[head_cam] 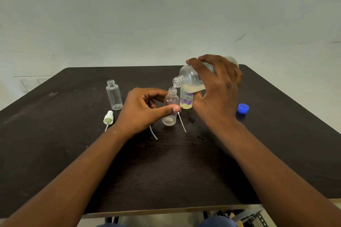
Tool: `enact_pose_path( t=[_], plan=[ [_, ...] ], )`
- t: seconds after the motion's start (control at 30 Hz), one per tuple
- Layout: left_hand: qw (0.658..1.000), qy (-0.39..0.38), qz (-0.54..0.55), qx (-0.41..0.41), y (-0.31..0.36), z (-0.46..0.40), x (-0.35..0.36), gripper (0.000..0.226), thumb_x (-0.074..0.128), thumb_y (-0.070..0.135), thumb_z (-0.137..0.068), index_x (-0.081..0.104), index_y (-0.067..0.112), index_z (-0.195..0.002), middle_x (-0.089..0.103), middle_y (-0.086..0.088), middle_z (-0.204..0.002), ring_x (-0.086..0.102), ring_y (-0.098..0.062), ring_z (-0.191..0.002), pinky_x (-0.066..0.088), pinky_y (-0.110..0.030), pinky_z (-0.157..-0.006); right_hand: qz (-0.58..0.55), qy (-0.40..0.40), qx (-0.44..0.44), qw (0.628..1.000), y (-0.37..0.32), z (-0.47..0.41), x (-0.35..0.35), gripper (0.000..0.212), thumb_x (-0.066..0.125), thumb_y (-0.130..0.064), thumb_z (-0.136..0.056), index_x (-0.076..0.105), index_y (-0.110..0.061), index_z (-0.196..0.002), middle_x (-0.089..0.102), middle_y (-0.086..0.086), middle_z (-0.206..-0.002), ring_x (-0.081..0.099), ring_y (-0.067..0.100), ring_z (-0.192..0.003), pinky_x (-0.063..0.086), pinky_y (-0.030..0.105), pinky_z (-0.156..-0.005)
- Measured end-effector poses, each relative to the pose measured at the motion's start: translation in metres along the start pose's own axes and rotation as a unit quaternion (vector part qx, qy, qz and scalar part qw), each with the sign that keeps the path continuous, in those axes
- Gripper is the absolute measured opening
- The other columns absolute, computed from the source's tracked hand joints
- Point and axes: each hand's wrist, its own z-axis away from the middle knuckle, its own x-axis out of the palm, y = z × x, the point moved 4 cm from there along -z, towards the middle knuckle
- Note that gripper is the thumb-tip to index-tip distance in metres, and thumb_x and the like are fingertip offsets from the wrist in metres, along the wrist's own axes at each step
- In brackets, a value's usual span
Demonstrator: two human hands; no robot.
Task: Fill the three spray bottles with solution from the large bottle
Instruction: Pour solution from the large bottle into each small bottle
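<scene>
Plain pale wall behind, and a dark wood-grain tabletop (73, 116) taking up most of the view. Biggest thing in play is the large bottle (191, 77), frosted, tipped nearly flat with the right hand (219, 86) wrapped over it, fingers curled round the body, a thin stream running from its neck into the small clear spray bottle (170, 107). The left hand (144, 110) steadies that one, thumb and fingers pinching its sides; it looks almost empty, so this fill has barely started. Right behind it, touching or nearly so, is the purple-flowered spray bottle (186, 101) with yellowish liquid in it, so that one looks done. The third spray bottle (114, 96) stands empty off to the left, well apart. Then the blue cap (243, 108) on the right and a white spray head (108, 117) lying near the left wrist, dip tubes around. Risk I see: tiny neck, wide pour, so any wobble spills onto the tabletop, or the right palm knocks the flowered bottle. Plenty of open room left and front; everything sits clear of the edges.
</scene>
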Motion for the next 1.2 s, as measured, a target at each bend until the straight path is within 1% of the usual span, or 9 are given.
enact_pose_path(
  t=[0.17, 0.3, 0.67, 0.87, 1.0, 1.2],
  plan=[
    [1.0, 0.0, -0.002, 0.001, 0.0004, 0.0002, -0.0008, 0.03, 0.089, 0.041, -0.074, 0.083, 0.027, -0.1, 0.081, 0.01, -0.094, 0.042, -0.026, -0.055, 0.039, -0.036, -0.056, 0.0, 0.001, 0.001, 1.0, 0.0003, -0.0005, -0.0004, 0.07, 0.061, -0.005, -0.066, 0.069, -0.026, -0.132, 0.064, 0.004, -0.131, 0.057, 0.028, -0.128, 0.035, 0.045, -0.11],
    [1.0, 0.0, -0.007, 0.001, 0.0012, 0.0005, 0.0001, 0.031, 0.089, 0.04, -0.074, 0.083, 0.028, -0.101, 0.081, 0.011, -0.094, 0.043, -0.027, -0.055, 0.04, -0.036, -0.056, 0.001, 0.002, 0.004, 1.0, 0.0008, -0.0001, -0.0003, 0.072, 0.064, -0.002, -0.065, 0.069, -0.026, -0.133, 0.064, 0.004, -0.132, 0.056, 0.028, -0.129, 0.034, 0.045, -0.111],
    [1.0, -0.003, -0.008, 0.001, 0.0025, 0.0007, -0.0001, 0.03, 0.088, 0.041, -0.074, 0.083, 0.028, -0.1, 0.081, 0.011, -0.095, 0.044, -0.028, -0.055, 0.041, -0.037, -0.056, 0.0, 0.006, 0.002, 1.0, 0.0009, 0.0009, 0.0002, 0.075, 0.065, -0.001, -0.063, 0.069, -0.026, -0.133, 0.063, 0.004, -0.132, 0.055, 0.028, -0.129, 0.035, 0.046, -0.111],
    [1.0, -0.001, -0.004, -0.002, 0.0013, 0.0001, 0.0008, 0.033, 0.088, 0.043, -0.072, 0.083, 0.027, -0.101, 0.081, 0.009, -0.095, 0.044, -0.025, -0.056, 0.041, -0.034, -0.057, -0.003, 0.012, 0.007, 1.0, 0.0017, -0.0001, 0.0001, 0.076, 0.066, 0.002, -0.061, 0.07, -0.026, -0.131, 0.064, 0.004, -0.131, 0.057, 0.029, -0.128, 0.037, 0.047, -0.111],
    [1.0, 0.0, -0.005, -0.003, 0.001, 0.0004, 0.0004, 0.033, 0.089, 0.044, -0.072, 0.083, 0.028, -0.1, 0.081, 0.009, -0.095, 0.045, -0.025, -0.057, 0.042, -0.034, -0.058, 0.001, 0.009, 0.006, 1.0, 0.002, 0.0002, 0.0006, 0.077, 0.069, 0.003, -0.061, 0.069, -0.026, -0.133, 0.063, 0.004, -0.132, 0.057, 0.028, -0.129, 0.037, 0.047, -0.111],
    [1.0, -0.002, -0.009, -0.003, 0.0012, 0.0003, 0.0009, 0.034, 0.088, 0.044, -0.072, 0.083, 0.028, -0.102, 0.081, 0.008, -0.095, 0.046, -0.025, -0.056, 0.042, -0.032, -0.057, 0.002, 0.009, 0.009, 1.0, 0.0029, 0.0008, 0.0008, 0.078, 0.069, 0.003, -0.061, 0.069, -0.027, -0.133, 0.063, 0.003, -0.133, 0.056, 0.027, -0.13, 0.036, 0.047, -0.112]
  ],
)
